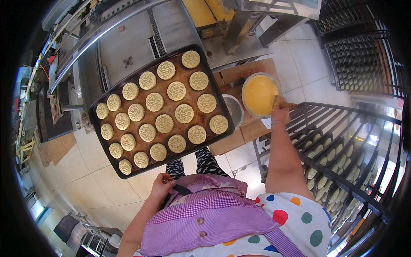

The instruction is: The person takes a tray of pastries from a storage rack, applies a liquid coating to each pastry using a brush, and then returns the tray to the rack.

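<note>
Right fingers (280, 112) grasp a wooden-handled brush (290, 105) at a bowl (243, 102) of yellow liquid (259, 89); the pastry tray (169, 106), long axis slanting up rightward, lies left. Left fingers' (162, 184) hold: unclear.

Round stamped cakes (154, 102) on tray: 24, four rows of 6. Trays under them (150, 118): 1. Bowls of yellow liquid (259, 91): 1. Grey pots (233, 110): 1. Brushes (289, 105): 1. Hands: 2, left (162, 186), right (280, 113). Apron buttons (200, 220): 2. Racked pieces (324, 160): partly hidden, uncountable.
</note>
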Available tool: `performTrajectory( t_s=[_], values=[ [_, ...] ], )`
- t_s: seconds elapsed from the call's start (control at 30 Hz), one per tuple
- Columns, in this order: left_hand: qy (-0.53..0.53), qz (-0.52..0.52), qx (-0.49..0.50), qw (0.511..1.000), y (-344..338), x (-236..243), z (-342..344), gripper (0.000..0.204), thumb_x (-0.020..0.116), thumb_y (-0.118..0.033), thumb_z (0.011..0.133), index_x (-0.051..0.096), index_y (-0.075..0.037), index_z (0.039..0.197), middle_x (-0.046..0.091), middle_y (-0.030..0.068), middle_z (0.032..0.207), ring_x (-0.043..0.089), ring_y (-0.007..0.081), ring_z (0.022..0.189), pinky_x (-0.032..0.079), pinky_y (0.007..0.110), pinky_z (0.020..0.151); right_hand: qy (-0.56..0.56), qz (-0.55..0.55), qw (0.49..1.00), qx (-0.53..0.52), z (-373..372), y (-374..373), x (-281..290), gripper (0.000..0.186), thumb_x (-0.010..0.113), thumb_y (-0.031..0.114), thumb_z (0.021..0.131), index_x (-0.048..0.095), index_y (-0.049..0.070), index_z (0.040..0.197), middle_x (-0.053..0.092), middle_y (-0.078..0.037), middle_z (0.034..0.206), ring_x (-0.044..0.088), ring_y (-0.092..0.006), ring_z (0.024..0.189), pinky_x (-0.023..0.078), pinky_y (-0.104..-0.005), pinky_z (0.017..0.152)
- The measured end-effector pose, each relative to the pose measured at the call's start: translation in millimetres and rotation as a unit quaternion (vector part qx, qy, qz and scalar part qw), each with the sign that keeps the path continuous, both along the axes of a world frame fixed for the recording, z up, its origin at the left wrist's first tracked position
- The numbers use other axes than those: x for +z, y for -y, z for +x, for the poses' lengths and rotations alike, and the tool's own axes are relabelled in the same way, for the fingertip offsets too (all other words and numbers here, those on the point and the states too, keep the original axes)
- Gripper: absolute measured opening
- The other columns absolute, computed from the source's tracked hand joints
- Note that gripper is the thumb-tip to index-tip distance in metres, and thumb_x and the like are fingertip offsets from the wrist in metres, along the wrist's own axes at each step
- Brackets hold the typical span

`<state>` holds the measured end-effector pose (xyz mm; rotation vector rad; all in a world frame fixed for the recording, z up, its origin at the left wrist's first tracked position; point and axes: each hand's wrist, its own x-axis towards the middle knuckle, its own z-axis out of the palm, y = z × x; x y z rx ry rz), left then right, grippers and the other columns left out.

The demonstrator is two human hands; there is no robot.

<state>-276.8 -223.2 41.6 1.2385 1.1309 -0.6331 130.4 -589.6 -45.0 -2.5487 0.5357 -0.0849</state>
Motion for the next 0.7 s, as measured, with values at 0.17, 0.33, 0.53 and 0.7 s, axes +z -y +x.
performTrajectory(
  t_s=[0.17,0.33,0.53,0.7],
  values=[
    [-0.002,0.004,-0.009,1.000,5,3,2,0.033,0.063,0.001,0.075,0.048,-0.001,0.104,0.055,0.0076,0.092,0.057,0.0154,0.082,0.049,0.026,0.071,-0.017,0.098,0.994,-0.053,-15,-12,9,0.032,0.060,0.010,0.076,0.056,-0.001,0.106,0.063,-0.017,0.092,0.063,-0.0292,0.080,0.052,-0.0362,0.068],
    [0.002,0.008,-0.002,1.000,7,5,2,0.033,0.064,0.000,0.074,0.049,-0.001,0.103,0.056,0.0074,0.091,0.057,0.0158,0.081,0.049,0.026,0.070,0.017,0.495,0.850,-0.179,-19,-20,10,0.041,0.056,0.004,0.082,0.048,0.003,0.122,0.060,-0.010,0.105,0.063,-0.0252,0.079,0.053,-0.0330,0.067],
    [0.031,0.059,-0.046,0.997,-5,2,-22,0.032,0.069,-0.010,0.071,0.052,-0.002,0.097,0.058,0.0075,0.085,0.057,0.0158,0.078,0.049,0.029,0.070,-0.019,0.007,0.987,0.162,-58,-23,-1,0.047,0.062,0.017,0.081,0.048,-0.002,0.122,0.057,-0.017,0.115,0.056,-0.0302,0.102,0.042,-0.0347,0.092],
    [0.047,0.062,-0.074,0.994,-34,-10,-47,0.038,0.072,-0.015,0.069,0.054,-0.002,0.100,0.060,0.0089,0.090,0.058,0.0191,0.084,0.048,0.031,0.078,-0.075,0.039,0.963,0.257,-90,47,-32,0.050,0.061,0.017,0.084,0.043,0.002,0.128,0.052,-0.012,0.123,0.054,-0.0215,0.107,0.045,-0.0299,0.087]
  ],
)
